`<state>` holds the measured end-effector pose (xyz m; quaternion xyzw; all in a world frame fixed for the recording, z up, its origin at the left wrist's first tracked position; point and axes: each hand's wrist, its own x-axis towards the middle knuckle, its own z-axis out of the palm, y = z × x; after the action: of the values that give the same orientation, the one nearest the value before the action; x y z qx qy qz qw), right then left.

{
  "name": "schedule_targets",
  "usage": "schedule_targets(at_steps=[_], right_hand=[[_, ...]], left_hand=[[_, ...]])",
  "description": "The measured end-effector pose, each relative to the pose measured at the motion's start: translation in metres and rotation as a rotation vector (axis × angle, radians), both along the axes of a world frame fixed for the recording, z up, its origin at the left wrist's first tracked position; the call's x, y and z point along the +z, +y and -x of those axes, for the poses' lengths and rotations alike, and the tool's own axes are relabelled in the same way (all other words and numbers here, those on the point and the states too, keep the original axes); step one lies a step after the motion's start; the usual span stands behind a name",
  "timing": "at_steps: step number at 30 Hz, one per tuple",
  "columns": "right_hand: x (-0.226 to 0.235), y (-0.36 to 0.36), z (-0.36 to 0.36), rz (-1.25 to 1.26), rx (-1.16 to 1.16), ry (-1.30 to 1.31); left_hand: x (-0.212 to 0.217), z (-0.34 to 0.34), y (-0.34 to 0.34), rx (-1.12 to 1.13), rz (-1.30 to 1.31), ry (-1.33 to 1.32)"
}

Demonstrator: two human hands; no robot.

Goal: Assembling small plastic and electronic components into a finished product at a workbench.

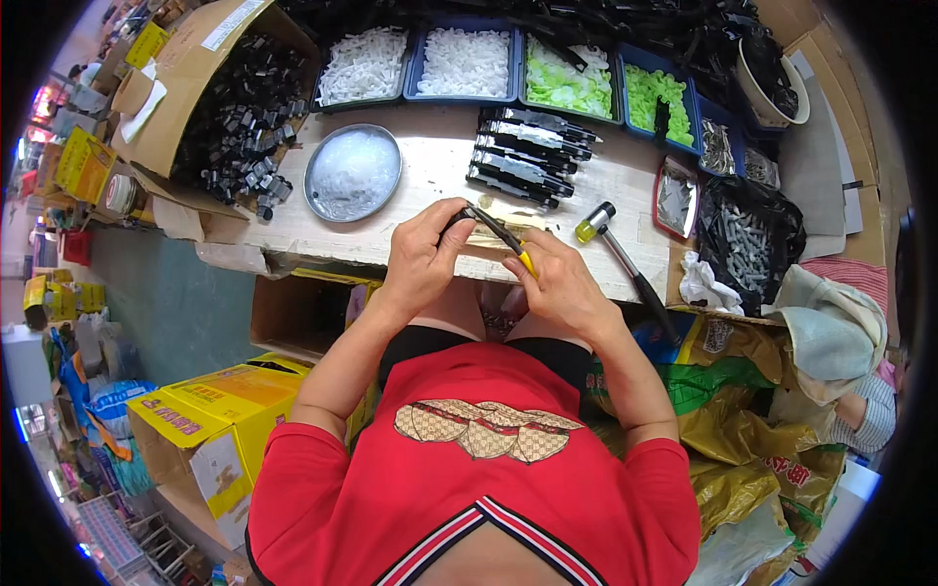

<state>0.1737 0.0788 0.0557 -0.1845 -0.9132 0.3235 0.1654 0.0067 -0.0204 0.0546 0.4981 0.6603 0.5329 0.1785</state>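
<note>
At the front edge of the worktable, my left hand [425, 249] pinches one end of a slim dark piece [496, 227]. The piece slants down towards my right hand [555, 278], which closes around its other end, where a bit of yellow shows. I cannot make out what kind of tool or part it is. Just beyond my hands lies a stack of black-and-silver long parts [528, 156]. A hammer [633, 271] with a yellow-and-black head and black grip rests to the right of my right hand.
A round metal dish [352, 173] of clear material stands left of the stack. Behind are blue trays [464, 98] of white and green pieces. A cardboard box [186, 88] spills black parts at left; a red-rimmed tray [676, 197] and a black bag [747, 239] sit at right.
</note>
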Motion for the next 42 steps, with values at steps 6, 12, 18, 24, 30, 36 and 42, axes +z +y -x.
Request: schedule_targets(at_steps=[6, 12, 18, 24, 30, 36, 42], right_hand=[[-0.003, -0.003, -0.008, -0.076, 0.113, -0.032], [-0.004, -0.017, 0.006, -0.07, 0.16, -0.06], [-0.016, -0.013, 0.012, -0.026, 0.179, 0.108], [-0.017, 0.001, -0.002, 0.054, 0.063, 0.21], [-0.003, 0.005, -0.019, 0.051, -0.059, 0.254], [-0.006, 0.01, -0.041, 0.037, -0.163, 0.232], [-0.014, 0.013, -0.03, 0.061, -0.174, 0.236]], left_hand=[[-0.011, 0.029, -0.014, -0.444, 0.362, -1.228], [-0.02, 0.043, -0.038, -0.538, 0.34, -1.389], [-0.045, 0.105, -0.14, 0.028, 0.89, 0.441], [0.026, 0.086, -0.051, 0.018, 0.443, 0.041], [0.001, 0.011, 0.13, -0.088, 0.027, 0.785], [-0.023, -0.005, 0.164, -0.157, 0.069, 0.906], [0.016, 0.048, 0.092, -0.107, -0.092, -0.499]])
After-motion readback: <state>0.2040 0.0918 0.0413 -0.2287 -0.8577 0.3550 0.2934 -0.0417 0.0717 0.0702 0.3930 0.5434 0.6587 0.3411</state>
